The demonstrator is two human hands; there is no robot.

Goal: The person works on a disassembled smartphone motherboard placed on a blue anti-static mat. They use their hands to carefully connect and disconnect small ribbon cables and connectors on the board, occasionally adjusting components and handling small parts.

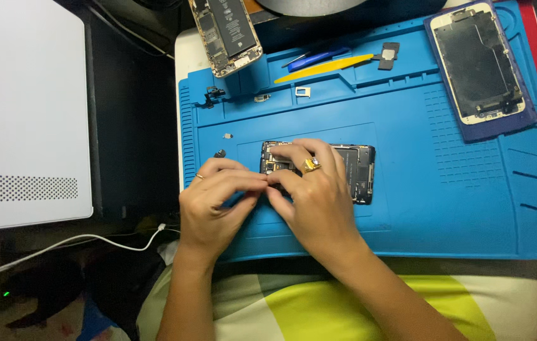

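I see an opened black phone chassis (pixel 353 170), internals exposed, lying under my right hand (pixel 316 199); my left hand (pixel 214 202) pinches fingertips together, touching its near-left corner.

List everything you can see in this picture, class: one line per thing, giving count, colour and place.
work mat: 1, blue, centre
opened phone body: 1, black, mat middle, under both hands
second opened phone: 1, dark, top left of mat
screen panel: 1, white-edged, top right
pry tool: 1, yellow, top tray
pen-like tool: 1, blue, top tray
cable: 1, white, lower left
box: 1, white, left
left hand: 1, thin ring
right hand: 1, gold ring
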